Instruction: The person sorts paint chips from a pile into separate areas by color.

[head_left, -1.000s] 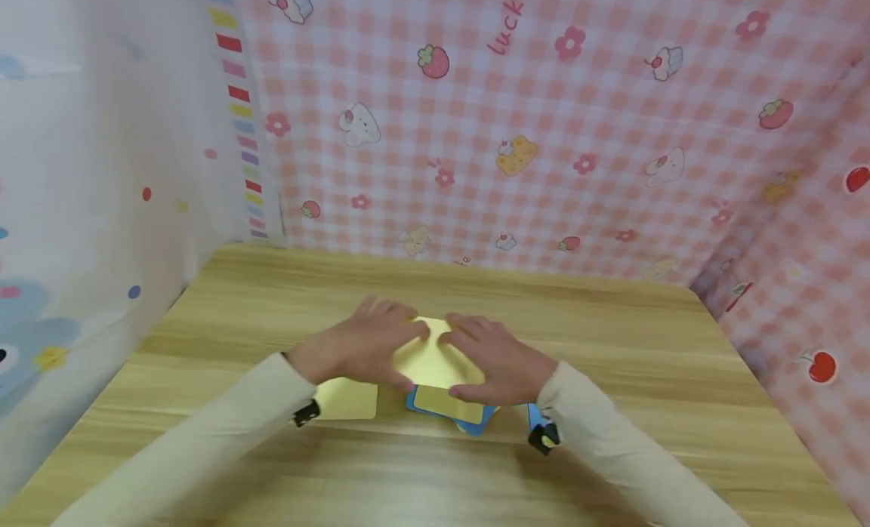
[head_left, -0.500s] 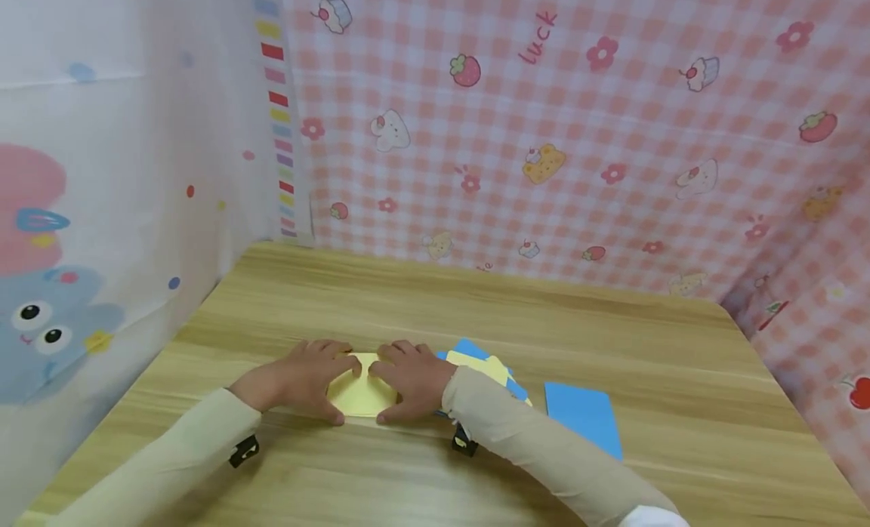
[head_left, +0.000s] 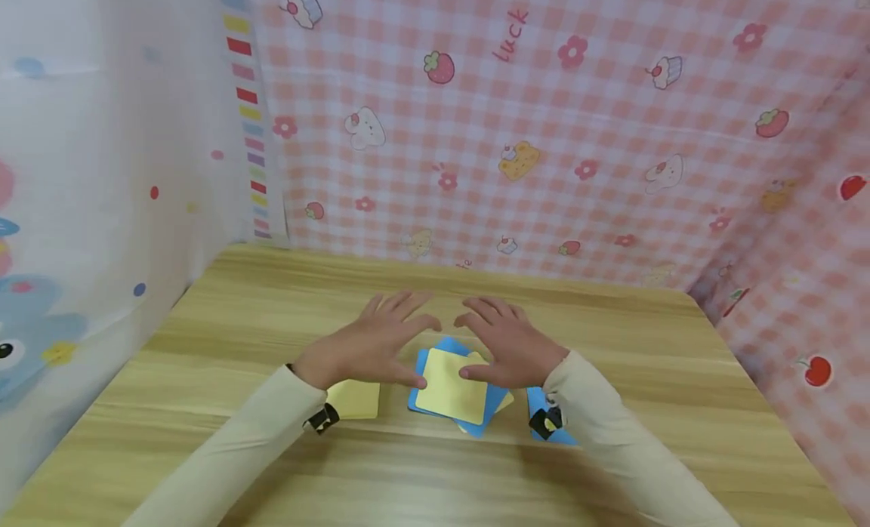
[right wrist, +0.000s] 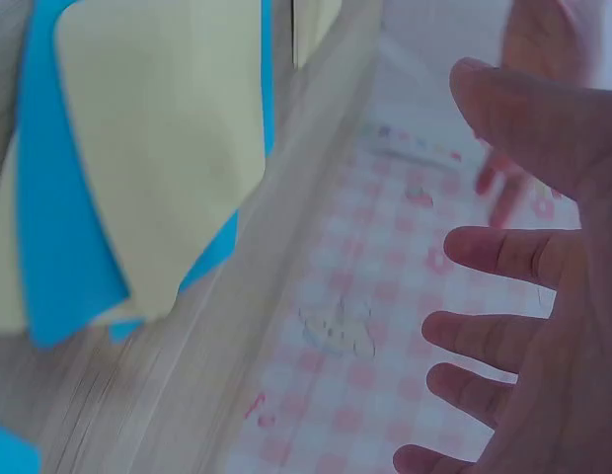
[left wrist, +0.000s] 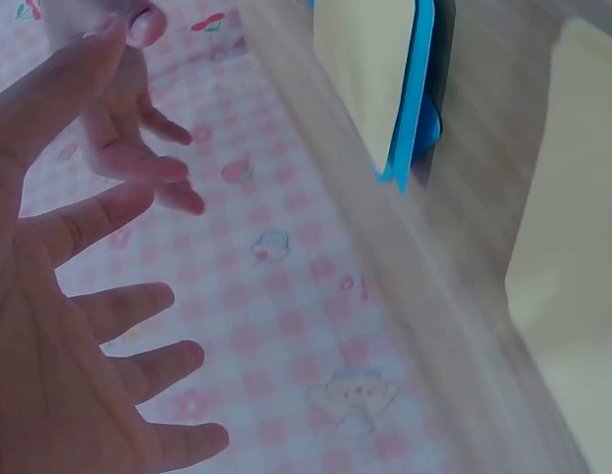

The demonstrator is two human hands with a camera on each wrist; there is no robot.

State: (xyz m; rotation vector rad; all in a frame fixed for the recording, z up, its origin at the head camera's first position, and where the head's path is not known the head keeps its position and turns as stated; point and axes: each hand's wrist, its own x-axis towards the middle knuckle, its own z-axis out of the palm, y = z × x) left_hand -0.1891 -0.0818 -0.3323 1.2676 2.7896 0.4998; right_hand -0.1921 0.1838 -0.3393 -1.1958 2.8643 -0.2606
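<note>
A small stack of blue and yellow cards (head_left: 451, 395) lies on the wooden table (head_left: 612, 338), with a yellow card on top. My left hand (head_left: 370, 346) and right hand (head_left: 510, 346) hover over the stack's far edge, fingers spread and holding nothing. Both thumbs reach down beside the top card. A lone yellow card (head_left: 353, 399) lies under my left wrist. A blue card (head_left: 544, 425) lies under my right wrist. The left wrist view shows the left hand (left wrist: 79, 326) spread, the stack (left wrist: 385, 79) and the yellow card (left wrist: 573, 247). In the right wrist view, the right hand (right wrist: 523, 296) is spread beside the stack (right wrist: 158, 148).
A pink checked cloth (head_left: 544, 134) with cake and strawberry prints hangs behind the table and along its right side. A white printed cloth (head_left: 81, 210) closes the left side. Bare wood lies in front of and behind the cards.
Both hands left the yellow card they were pressing down at the left and moved right, over the stack, with fingers now spread and empty.
</note>
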